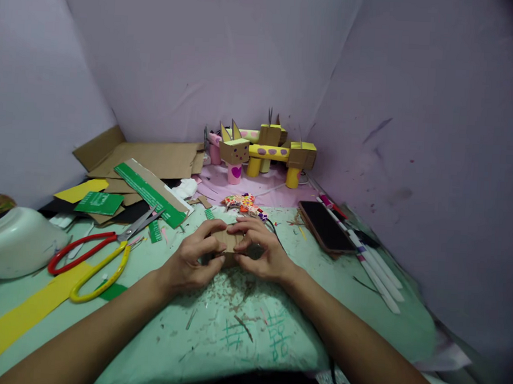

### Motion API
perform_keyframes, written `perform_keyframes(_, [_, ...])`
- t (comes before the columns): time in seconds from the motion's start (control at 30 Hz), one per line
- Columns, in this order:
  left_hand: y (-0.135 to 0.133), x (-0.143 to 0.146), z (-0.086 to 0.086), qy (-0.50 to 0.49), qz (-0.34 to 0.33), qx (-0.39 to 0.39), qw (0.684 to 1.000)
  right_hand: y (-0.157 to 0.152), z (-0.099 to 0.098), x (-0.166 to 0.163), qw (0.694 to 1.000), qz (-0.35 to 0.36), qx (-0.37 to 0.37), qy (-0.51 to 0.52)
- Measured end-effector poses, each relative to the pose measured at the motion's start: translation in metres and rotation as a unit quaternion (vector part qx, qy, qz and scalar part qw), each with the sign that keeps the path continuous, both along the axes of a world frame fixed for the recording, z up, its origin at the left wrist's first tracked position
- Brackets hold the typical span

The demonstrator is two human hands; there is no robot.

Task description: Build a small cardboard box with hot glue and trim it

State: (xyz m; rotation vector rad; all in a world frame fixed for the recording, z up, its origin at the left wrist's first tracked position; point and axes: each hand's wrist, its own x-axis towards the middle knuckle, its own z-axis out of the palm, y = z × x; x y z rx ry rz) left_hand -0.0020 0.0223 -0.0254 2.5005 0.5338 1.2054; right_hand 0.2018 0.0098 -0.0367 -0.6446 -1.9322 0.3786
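Between both hands, low over the middle of the green-covered table (175, 337), is a small brown cardboard piece (230, 242), box-like in shape. My left hand (197, 255) grips its left side with curled fingers and thumb. From the right, my right hand (264, 250) presses its fingertips on the top and front of the same piece. The fingers cover much of its edges. Below the hands, brown crumbs (238, 288) are scattered on the cover. Scissors (102, 253) with one red and one yellow handle lie to the left, blades partly apart.
Cardboard animal figures (302, 155) stand at the back. Flat cardboard (150, 159), a green-and-tan strip (153, 192) and yellow paper (31, 306) lie left, near a white rounded container (22, 240). A phone (327, 227) and several markers (376, 273) lie right, beside the wall.
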Motion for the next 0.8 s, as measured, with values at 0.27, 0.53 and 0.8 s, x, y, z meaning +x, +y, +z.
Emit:
perform_keyframes(0.27, [-0.0018, 0.0008, -0.0002, 0.004, 0.006, -0.003, 1.0, 0.0002, 0.0005, -0.0007, 1.0, 0.002, 0.002, 0.0])
perform_keyframes(0.53, [-0.0027, 0.0023, 0.001, 0.003, 0.01, -0.009, 1.0, 0.0004, -0.0002, -0.0003, 1.0, 0.001, -0.003, 0.0])
perform_keyframes(0.8, [-0.0033, 0.0029, 0.002, -0.003, 0.011, 0.0, 1.0, -0.0005, 0.0016, -0.0018, 1.0, 0.0, -0.004, 0.0])
